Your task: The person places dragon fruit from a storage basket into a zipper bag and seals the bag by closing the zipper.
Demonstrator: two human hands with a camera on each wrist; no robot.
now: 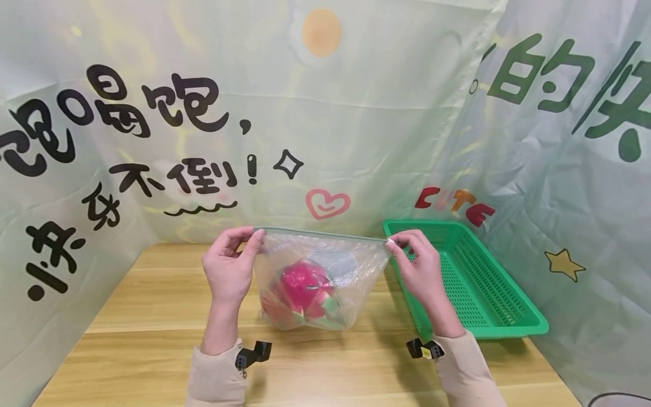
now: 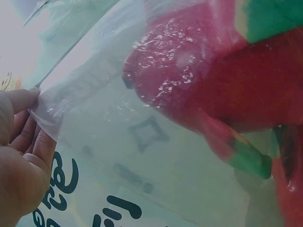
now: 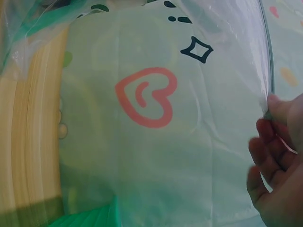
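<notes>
A clear plastic zip bag hangs between both hands, its green zip edge drawn straight across the top. My left hand pinches the top left corner between thumb and fingers. At the opposite end, the right hand pinches the top right corner by the zip strip. Inside lies a pink-red dragon fruit with green-tipped scales; the left wrist view shows the dragon fruit close up through the shiny film. In the right wrist view, thumb and forefinger of the right hand meet on the zip edge.
A green perforated plastic basket stands on the wooden table at the right, partly behind the right hand and forearm. Printed pale green cloth hangs behind and on both sides. Each wrist wears a black camera mount.
</notes>
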